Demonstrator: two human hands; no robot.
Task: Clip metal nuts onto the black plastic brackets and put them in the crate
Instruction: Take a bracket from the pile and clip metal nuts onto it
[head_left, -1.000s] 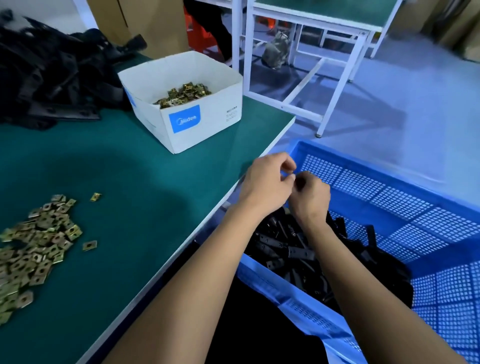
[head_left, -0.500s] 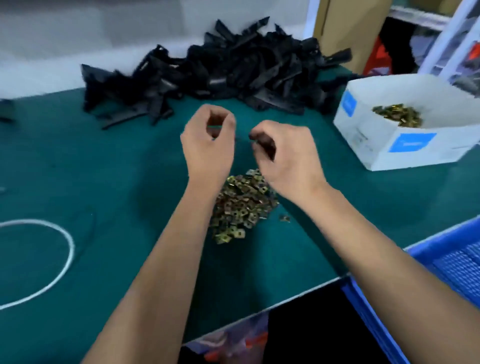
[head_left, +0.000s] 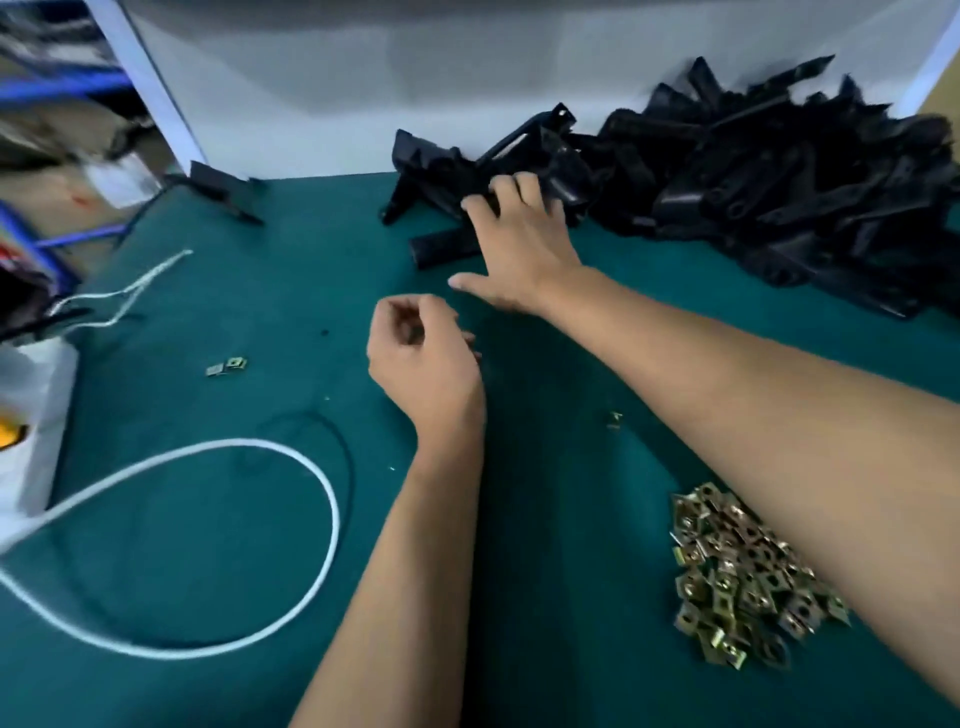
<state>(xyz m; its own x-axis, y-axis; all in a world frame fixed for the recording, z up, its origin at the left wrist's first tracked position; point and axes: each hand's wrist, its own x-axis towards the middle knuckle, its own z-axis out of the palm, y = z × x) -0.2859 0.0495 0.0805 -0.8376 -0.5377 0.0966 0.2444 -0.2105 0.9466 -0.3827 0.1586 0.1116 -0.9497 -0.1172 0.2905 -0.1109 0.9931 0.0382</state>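
A big heap of black plastic brackets (head_left: 779, 182) lies at the back right of the green table (head_left: 171, 405). My right hand (head_left: 519, 249) reaches to the heap's left end, its spread fingers resting on top of a bracket (head_left: 441, 247) and its thumb stretched out to the left. My left hand (head_left: 421, 358) hovers over the table in front of it, fingers curled in, with nothing visible in it. A pile of brass-coloured metal nuts (head_left: 737, 577) lies at the front right, partly under my right forearm. The crate is out of view.
Two loose nuts (head_left: 227, 365) lie at mid left and a single one (head_left: 614, 418) by my right forearm. A white cord (head_left: 291, 613) loops across the front left. One black bracket (head_left: 223, 189) sits alone at the back left. A white wall stands behind the table.
The view has swung left from the crate to the table. My right hand has stretched out from beside the left hand onto the bracket heap. The left hand has stayed curled.
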